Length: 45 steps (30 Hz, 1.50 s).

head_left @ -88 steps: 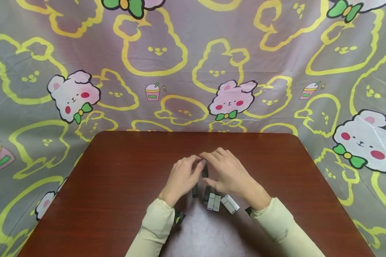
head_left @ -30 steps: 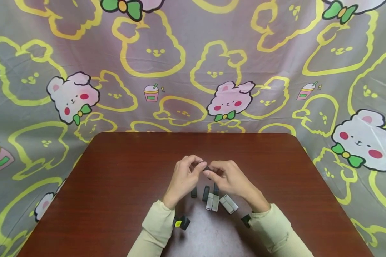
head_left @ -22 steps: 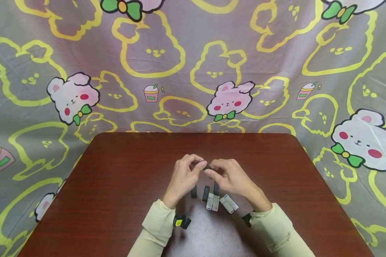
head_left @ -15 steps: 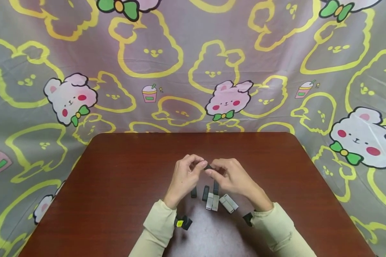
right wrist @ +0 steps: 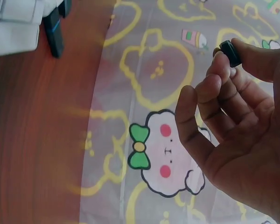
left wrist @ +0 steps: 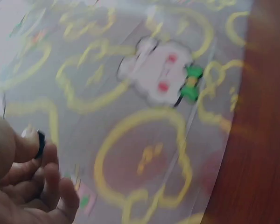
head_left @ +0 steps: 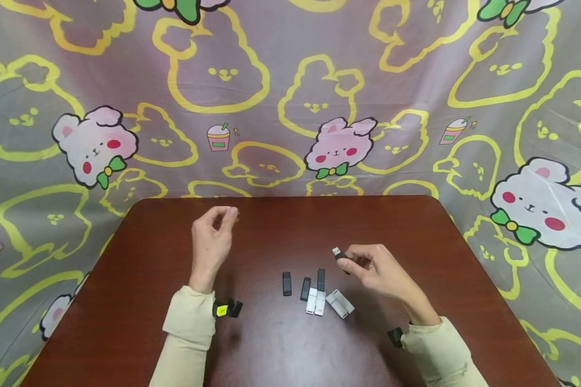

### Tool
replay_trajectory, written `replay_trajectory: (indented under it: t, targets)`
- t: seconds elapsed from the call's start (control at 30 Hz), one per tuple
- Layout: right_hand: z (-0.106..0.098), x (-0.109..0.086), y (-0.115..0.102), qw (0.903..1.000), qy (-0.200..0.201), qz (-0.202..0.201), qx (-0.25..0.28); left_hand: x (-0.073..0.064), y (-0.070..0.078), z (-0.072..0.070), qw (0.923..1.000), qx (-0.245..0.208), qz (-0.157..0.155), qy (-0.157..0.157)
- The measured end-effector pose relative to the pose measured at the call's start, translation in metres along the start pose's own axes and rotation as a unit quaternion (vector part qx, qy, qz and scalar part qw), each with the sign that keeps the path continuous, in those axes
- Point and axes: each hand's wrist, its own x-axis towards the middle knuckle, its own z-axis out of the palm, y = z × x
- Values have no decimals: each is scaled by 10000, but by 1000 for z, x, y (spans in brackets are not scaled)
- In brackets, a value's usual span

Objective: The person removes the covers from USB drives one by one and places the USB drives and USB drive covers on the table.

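Observation:
In the head view my right hand (head_left: 380, 269) pinches a black USB flash drive (head_left: 340, 255) between thumb and forefinger, its silver metal plug bare and pointing up-left. The right wrist view shows the drive's black body (right wrist: 231, 53) at those fingertips. My left hand (head_left: 210, 244) is raised over the table's far left part. Between its thumb and fingers it pinches a small black cap (left wrist: 40, 144), mostly hidden by the fingers. Both hands are above the table and well apart.
Black USB drives (head_left: 287, 284) and light grey ones (head_left: 340, 304) lie in a loose group mid-table, left of my right hand. The reddish-brown table (head_left: 145, 301) meets a patterned curtain (head_left: 271, 129) at its far edge. Dark cameras (head_left: 234, 308) sit on my wrists.
My hands, earlier together at the black USB drive, are now apart. The left has moved left and away with the cap; the right has moved right with the drive, its plug now showing.

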Motion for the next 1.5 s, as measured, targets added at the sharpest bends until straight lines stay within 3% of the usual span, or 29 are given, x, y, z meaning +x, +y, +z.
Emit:
replay_trajectory:
  t: [0.1, 0.3, 0.5, 0.7, 0.87, 1.03, 1.33, 1.5]
  targets:
    - [-10, 2, 5, 9996, 214, 141, -67, -2, 3, 4, 9976, 128, 122, -664]
    - [-25, 10, 6, 9978, 554, 319, -196, -15, 5, 15, 9971, 313, 365, -584]
    - [-39, 26, 8, 9933, 1023, 482, -220, -22, 4, 18, 9922, 515, 597, -962]
    - [-49, 45, 24, 9874, 1463, 600, -22, -30, -1, 19, 9890, 510, 674, -1214]
    - [-53, 62, 44, 9798, 1804, 857, -105, -34, -5, 20, 9896, 490, 695, -1164]
    - [-56, 73, 65, 9732, 1917, 1260, -169, -37, -7, 22, 9916, 430, 491, -1113]
    - [-58, 80, 103, 9582, 1785, 2225, -212, -40, -7, 21, 9941, 423, 336, -945]
    - [-56, 80, 118, 9420, 1622, 2925, -284, -40, -7, 20, 9949, 407, 207, -900]
